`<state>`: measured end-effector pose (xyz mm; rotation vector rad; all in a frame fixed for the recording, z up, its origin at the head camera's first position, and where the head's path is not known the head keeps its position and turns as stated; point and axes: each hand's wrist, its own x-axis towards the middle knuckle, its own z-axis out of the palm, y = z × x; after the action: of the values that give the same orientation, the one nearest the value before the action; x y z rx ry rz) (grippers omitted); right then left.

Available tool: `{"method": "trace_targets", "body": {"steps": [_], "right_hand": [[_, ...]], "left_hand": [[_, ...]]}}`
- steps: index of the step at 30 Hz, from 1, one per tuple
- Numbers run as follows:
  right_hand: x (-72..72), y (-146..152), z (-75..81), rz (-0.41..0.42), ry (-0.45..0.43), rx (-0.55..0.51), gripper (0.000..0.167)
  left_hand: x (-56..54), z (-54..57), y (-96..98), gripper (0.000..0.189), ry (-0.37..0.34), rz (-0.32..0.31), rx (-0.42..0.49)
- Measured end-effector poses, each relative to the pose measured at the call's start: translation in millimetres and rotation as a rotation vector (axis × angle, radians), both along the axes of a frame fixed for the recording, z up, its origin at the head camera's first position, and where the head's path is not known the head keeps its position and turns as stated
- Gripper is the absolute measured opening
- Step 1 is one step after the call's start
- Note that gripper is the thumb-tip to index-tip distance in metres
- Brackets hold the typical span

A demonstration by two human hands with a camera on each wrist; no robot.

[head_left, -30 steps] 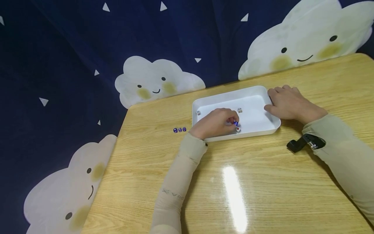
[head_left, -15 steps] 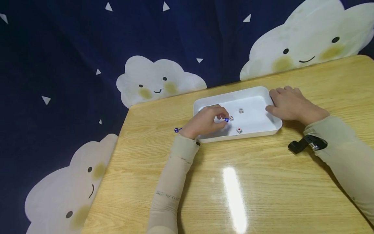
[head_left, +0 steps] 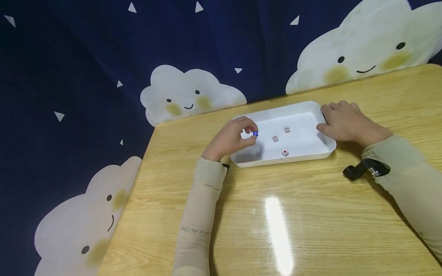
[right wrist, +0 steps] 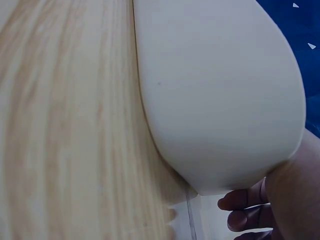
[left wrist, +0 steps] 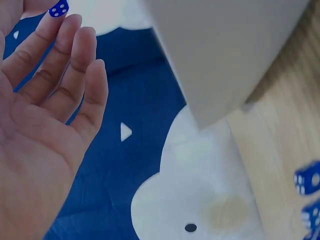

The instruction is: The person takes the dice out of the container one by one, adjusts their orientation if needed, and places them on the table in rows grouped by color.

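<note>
My left hand [head_left: 232, 138] is over the left end of a white tray [head_left: 281, 162], pinching a small blue die [head_left: 255, 133] between thumb and fingertip. In the left wrist view the same blue die [left wrist: 58, 8] shows white pips, and the other fingers are extended. White dice lie in the tray: one [head_left: 287, 130] toward the back, another [head_left: 275, 138] in the middle, and a third [head_left: 284, 153] near the front wall with a red pip up. At the tray's right end my right hand [head_left: 343, 122] grips the wall, thumb at the rim.
Several blue dice [left wrist: 307, 178] sit on the wooden table [head_left: 165, 184], left of the tray; the left hand hides them from the head view. A dark blue cloth [head_left: 207, 42] with clouds hangs behind the table. A black strap [head_left: 359, 170] is on the right wrist.
My left hand has moved left and back across the tray with the blue die, uncovering the middle white die and covering the blue dice on the table. The right hand stays at the tray's end.
</note>
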<state>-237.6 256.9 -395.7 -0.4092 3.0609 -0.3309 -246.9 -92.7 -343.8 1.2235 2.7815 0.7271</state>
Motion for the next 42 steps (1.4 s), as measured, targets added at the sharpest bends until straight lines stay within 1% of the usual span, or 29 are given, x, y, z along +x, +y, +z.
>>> {"method": "trace_targets", "body": {"steps": [4,7,13,20,25,30,34,39,42], "right_hand": [[-0.7,1,-0.9,-0.003,-0.004,0.005,0.06],[-0.7,2,-1.2,-0.003,-0.007,0.007,0.061],[0.0,1,-1.3,-0.005,-0.007,0.004,0.06],[0.8,1,-0.8,-0.007,-0.014,0.008,0.062],[0.3,0,-0.4,-0.007,-0.011,0.009,0.062],[-0.1,0,0.1,-0.009,-0.014,0.013,0.061],[-0.3,0,0.1,-0.01,-0.017,0.015,0.061],[-0.7,0,-0.4,-0.009,-0.011,0.013,0.061],[-0.9,0,-0.7,-0.011,-0.014,0.015,0.062]], "left_hand": [[-1.9,3.1,-10.8,0.015,-0.05,0.067,0.033],[-3.0,4.9,-19.0,0.016,-0.071,0.103,0.053],[-5.9,5.6,-33.8,0.018,-0.076,0.158,0.067],[-11.6,1.4,-48.2,0.018,-0.067,0.204,0.07],[-16.0,-2.4,-59.0,0.019,-0.08,0.237,0.075],[-17.8,-5.1,-71.8,0.022,-0.116,0.284,0.071],[-18.1,-6.4,-82.0,0.022,-0.171,0.317,0.078],[-19.2,-9.6,-93.3,0.02,-0.218,0.354,0.026],[-20.8,-13.8,-100.5,0.021,-0.236,0.378,-0.014]]}}
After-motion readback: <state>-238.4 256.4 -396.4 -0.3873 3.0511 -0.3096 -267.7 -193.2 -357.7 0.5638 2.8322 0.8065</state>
